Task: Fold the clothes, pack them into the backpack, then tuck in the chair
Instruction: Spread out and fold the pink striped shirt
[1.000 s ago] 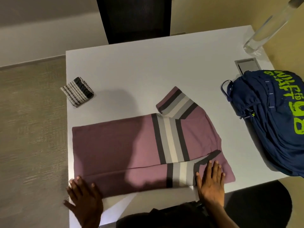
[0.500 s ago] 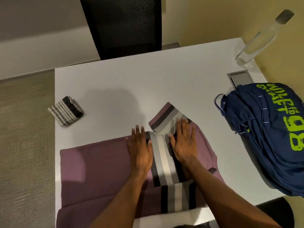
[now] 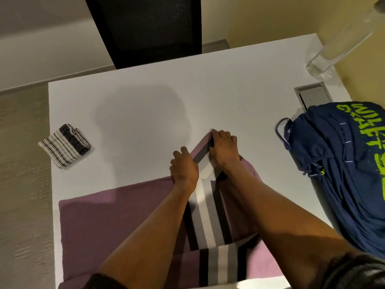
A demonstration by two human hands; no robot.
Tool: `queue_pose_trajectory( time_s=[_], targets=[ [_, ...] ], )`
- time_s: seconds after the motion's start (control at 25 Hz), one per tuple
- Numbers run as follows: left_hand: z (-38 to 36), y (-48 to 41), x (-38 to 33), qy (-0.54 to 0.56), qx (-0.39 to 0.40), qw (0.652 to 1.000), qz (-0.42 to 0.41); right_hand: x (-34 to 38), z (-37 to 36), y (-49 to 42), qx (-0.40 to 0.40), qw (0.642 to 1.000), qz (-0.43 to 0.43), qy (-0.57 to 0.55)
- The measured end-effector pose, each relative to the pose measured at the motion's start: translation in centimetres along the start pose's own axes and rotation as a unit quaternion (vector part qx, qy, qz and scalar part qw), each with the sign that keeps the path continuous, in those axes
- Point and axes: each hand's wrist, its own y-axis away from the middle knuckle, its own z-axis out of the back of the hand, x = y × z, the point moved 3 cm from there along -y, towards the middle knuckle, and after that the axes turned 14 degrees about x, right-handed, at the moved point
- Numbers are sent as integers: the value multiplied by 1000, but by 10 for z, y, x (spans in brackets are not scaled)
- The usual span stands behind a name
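Observation:
A mauve T-shirt (image 3: 116, 215) with grey, white and black stripes lies flat on the white table (image 3: 145, 105), its near side folded over. The far sleeve (image 3: 203, 152) sticks out toward the table's middle. My left hand (image 3: 184, 166) grips the sleeve's left edge. My right hand (image 3: 224, 147) holds the sleeve's far tip, fingers curled on it. A small folded striped cloth (image 3: 65, 147) sits near the left edge. The navy backpack (image 3: 343, 167) with green lettering lies on the right side of the table. A black chair (image 3: 150, 28) stands behind the far edge.
A clear plastic bottle (image 3: 337, 44) stands at the far right corner. A grey cable hatch (image 3: 312, 95) is set in the table just beyond the backpack. Carpet floor lies to the left.
Both hands moved from the near folded edge up over the shirt's striped middle, then further out onto the far sleeve, where they now grip it.

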Motion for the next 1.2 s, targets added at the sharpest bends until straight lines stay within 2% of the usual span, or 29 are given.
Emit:
queue_pose_trajectory(
  time_s=[0.08,0.16,0.28,0.4,0.52,0.6,0.72,0.88,0.96,1.04,1.12,1.2],
  targets=[
    [3,-5,1,105,27,994,19,-1,2,-7,-2,1000,6,3],
    [11,-9,-2,164,42,985,29,0,8,-12,11,1000,10,4],
    [29,-13,-10,182,75,980,39,-1,26,-16,25,1000,10,-5],
    [48,-16,-18,177,152,971,51,-3,44,-18,21,999,31,-36],
    [57,-13,-21,167,195,966,5,-4,67,-8,16,998,45,-48],
    [56,-4,-20,151,173,972,-57,-11,77,13,-8,996,57,-73],
    [46,16,-11,126,98,970,-184,-25,66,69,-20,986,88,-141],
    [14,54,14,76,-9,949,-304,-43,34,146,-3,982,131,-138],
    [-6,71,25,57,-22,930,-363,-46,18,176,8,980,150,-130],
    [-28,78,37,6,-12,919,-395,-51,-6,193,28,985,157,-70],
    [-46,81,49,-57,-11,918,-393,-59,-33,200,56,986,155,-2],
    [-57,87,56,-102,-21,917,-386,-64,-52,203,59,983,172,20]
  ],
)
